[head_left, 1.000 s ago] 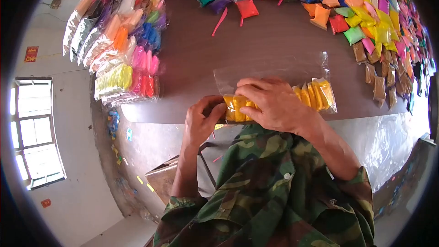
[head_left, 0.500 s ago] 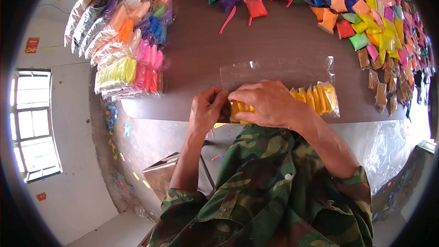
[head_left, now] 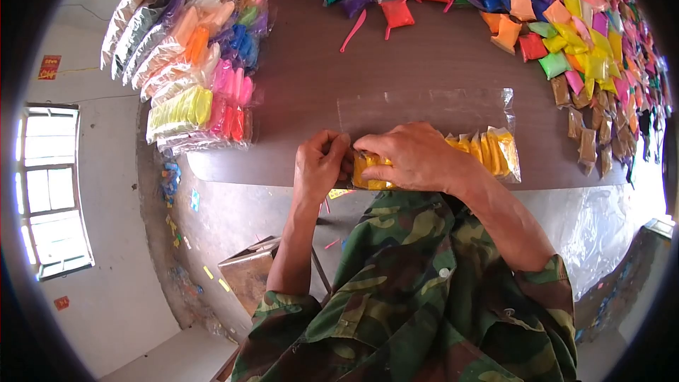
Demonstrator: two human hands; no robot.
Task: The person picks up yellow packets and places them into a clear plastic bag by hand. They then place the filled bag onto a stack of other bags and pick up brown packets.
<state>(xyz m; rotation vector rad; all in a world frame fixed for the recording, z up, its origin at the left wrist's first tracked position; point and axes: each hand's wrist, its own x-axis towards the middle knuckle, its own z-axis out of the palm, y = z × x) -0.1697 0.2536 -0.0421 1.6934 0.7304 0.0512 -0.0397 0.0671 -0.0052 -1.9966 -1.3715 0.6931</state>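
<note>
A row of small yellow packets (head_left: 493, 152) lies inside a clear plastic bag (head_left: 431, 102) at the table's near edge, the bag's flap spread flat behind the row. My right hand (head_left: 417, 158) arches over the left part of the row, thumb and fingers closed around several packets and hiding them. At the bag's left end, my left hand (head_left: 322, 163) is closed, thumb against the curled fingers, at the bag's edge; its fingertips are partly hidden.
Filled clear bags of coloured packets (head_left: 180, 110) are stacked on the left of the brown table (head_left: 297, 99). Loose coloured packets (head_left: 523, 3) heap along the back and right, brown ones (head_left: 587, 148) nearest. A pink plastic tool (head_left: 353, 30) lies behind the bag. Below left stands a wooden stool (head_left: 249, 276).
The bag and its yellow packets have shifted slightly left. My right thumb and fingers have moved a little over the packets; my left hand stays at the bag's left end.
</note>
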